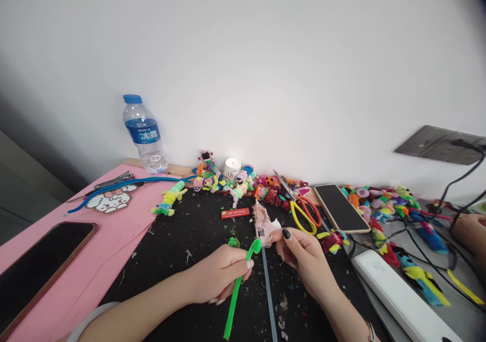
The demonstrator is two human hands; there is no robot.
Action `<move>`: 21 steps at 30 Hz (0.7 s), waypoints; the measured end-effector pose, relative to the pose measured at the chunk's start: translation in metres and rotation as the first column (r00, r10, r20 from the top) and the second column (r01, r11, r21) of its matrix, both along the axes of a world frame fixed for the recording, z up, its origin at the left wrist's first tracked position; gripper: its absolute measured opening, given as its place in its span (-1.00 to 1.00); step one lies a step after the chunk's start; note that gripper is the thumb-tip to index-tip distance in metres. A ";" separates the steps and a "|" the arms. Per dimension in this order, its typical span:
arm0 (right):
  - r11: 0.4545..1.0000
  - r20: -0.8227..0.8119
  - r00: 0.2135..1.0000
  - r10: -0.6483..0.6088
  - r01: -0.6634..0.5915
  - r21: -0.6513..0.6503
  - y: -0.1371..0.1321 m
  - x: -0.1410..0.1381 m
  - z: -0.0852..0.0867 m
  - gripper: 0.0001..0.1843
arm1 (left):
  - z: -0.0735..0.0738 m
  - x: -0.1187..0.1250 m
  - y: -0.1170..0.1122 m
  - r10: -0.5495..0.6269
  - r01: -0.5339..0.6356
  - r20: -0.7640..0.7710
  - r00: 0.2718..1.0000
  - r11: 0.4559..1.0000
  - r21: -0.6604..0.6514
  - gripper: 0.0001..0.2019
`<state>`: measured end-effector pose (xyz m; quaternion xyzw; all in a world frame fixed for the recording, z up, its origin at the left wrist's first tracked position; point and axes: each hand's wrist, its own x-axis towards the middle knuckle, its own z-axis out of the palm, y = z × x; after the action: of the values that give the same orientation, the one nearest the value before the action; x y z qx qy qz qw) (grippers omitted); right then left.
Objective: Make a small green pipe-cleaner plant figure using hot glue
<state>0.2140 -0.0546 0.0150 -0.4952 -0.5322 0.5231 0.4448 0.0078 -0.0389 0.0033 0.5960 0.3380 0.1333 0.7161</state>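
Note:
A bright green pipe cleaner (234,296), curled over at its top end, is pinched between the thumb and fingers of my left hand (218,273). A second bit of green fuzz (234,242) shows just above the knuckles of that hand. My right hand (304,256) has its thumb and fingers drawn together, and I cannot make out what they hold. Its fingertips are beside a pale pink glue gun (263,228) lying on the black mat (182,253); whether they touch it is unclear. A grey strip (268,286) runs from the glue gun toward me.
Scissors (299,207), a red lighter-like bar (235,213), a white candle (232,168) and several pipe-cleaner figures line the wall side. Phones (341,207) lie left and right. A water bottle (144,134), white power strip (398,291), cables and another person's hand (471,233) are also there.

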 end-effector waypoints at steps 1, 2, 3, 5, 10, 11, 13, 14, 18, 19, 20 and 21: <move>1.000 0.011 1.000 -0.011 0.011 -0.013 0.000 0.000 0.000 -0.67 | 0.000 0.000 0.000 0.001 -0.001 -0.004 1.000 1.000 -0.001 -0.65; 1.000 0.025 0.999 -0.022 0.022 -0.017 0.000 0.000 0.000 -0.70 | 0.000 0.000 0.000 0.000 0.000 -0.009 1.000 1.000 -0.004 -0.66; 0.999 0.037 0.999 -0.035 0.035 -0.012 0.000 0.000 0.000 -0.74 | -0.001 0.000 0.000 -0.002 0.002 -0.014 1.000 1.000 -0.006 -0.66; 0.998 0.057 0.996 -0.068 0.067 0.016 0.001 0.000 0.001 -0.81 | -0.001 -0.001 0.000 -0.005 0.004 -0.020 1.000 1.000 -0.009 -0.66; 0.994 0.058 0.994 -0.091 0.087 0.058 0.001 -0.002 0.004 -0.73 | -0.002 0.000 0.000 -0.004 0.004 -0.017 1.000 1.000 -0.010 -0.66; 0.995 0.050 0.995 -0.087 0.085 0.057 0.001 -0.002 0.004 -0.70 | -0.002 0.000 0.000 -0.004 0.004 -0.016 1.000 1.000 -0.011 -0.66; 0.995 0.031 0.996 -0.078 0.076 0.057 0.000 -0.003 0.003 -0.67 | -0.001 0.000 0.000 0.001 -0.001 -0.016 1.000 1.000 -0.012 -0.66; 0.996 0.025 0.997 -0.073 0.072 0.059 0.000 -0.003 0.002 -0.67 | 0.000 0.000 0.000 0.003 -0.003 -0.017 1.000 1.000 -0.014 -0.66; 0.998 0.053 0.998 -0.044 0.041 0.050 0.000 -0.002 -0.001 -0.64 | 0.000 0.000 0.000 0.004 -0.005 -0.011 1.000 1.000 -0.017 -0.67; 0.998 0.053 0.998 -0.034 0.032 0.046 0.000 -0.002 -0.001 -0.62 | 0.000 0.000 0.000 0.004 -0.005 -0.005 1.000 1.000 -0.015 -0.67; 0.999 0.049 0.999 -0.025 0.022 0.043 0.000 -0.002 -0.002 -0.61 | 0.000 0.000 0.000 0.004 -0.004 -0.001 1.000 1.000 -0.014 -0.66; 0.999 0.043 0.999 -0.018 0.016 0.042 0.000 -0.002 -0.002 -0.59 | -0.001 0.000 0.001 0.004 -0.004 -0.001 1.000 1.000 -0.013 -0.66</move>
<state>0.2123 -0.0543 0.0132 -0.5016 -0.5485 0.4972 0.4476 0.0079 -0.0382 0.0027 0.5907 0.3401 0.1321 0.7197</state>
